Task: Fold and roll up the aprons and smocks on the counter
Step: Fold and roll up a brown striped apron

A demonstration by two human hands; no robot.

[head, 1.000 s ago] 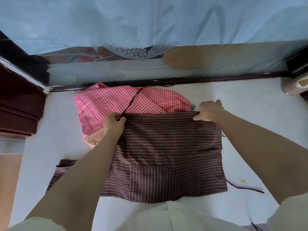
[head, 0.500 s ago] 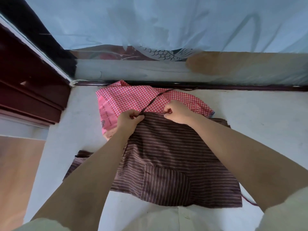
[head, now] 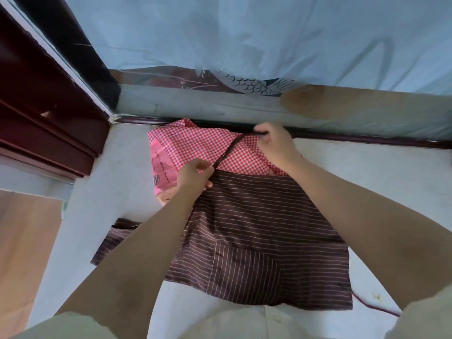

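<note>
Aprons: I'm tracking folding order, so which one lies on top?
The brown striped apron; it overlaps the near edge of the red checked apron behind it.

Pale blue sheeting (head: 269, 33) is hanging behind the white bench (head: 97, 192); a dark red wooden frame (head: 36, 118) is standing at its left.

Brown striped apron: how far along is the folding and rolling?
Done: the brown striped apron lies spread flat on the counter. In hand: left hand and right hand pinch its dark strap, stretched between them. Left: nothing is rolled; the red checked garment behind lies loose.
</note>
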